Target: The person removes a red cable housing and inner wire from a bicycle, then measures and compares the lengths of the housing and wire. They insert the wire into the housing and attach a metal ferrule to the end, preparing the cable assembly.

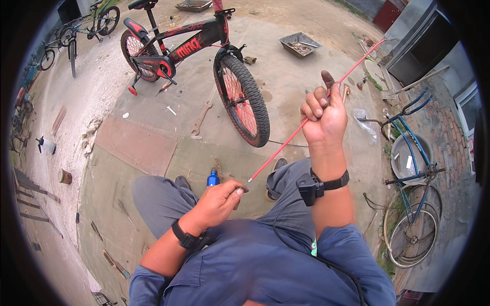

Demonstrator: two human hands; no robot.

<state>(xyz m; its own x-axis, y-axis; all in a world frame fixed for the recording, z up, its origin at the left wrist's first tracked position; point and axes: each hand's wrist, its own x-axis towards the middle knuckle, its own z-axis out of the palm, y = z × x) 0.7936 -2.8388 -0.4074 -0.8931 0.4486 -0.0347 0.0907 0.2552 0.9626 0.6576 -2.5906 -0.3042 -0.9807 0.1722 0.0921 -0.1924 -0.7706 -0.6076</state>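
A thin red bicycle cable [278,152] runs diagonally upward in front of me, from my lap toward the far right. My left hand [219,205] pinches its lower end, just below a small silver metal tip, between thumb and fingers. Higher up, my right hand [325,117] is closed around the red length, with one finger raised. Beyond my hands stands a black and red child's bicycle [184,49], upright on the ground. Its front wheel [256,104] points toward me, apart from both hands. A blue bottle [213,178] stands between my legs, near the left hand.
A large wrench [202,118], a small wrench [171,110] and a screwdriver [163,88] lie left of the front wheel. A metal tray [295,50] holds tools. Right are a blue bicycle frame [409,138], grey basin [396,159] and loose wheel [392,247]. A brush [111,259] lies lower left.
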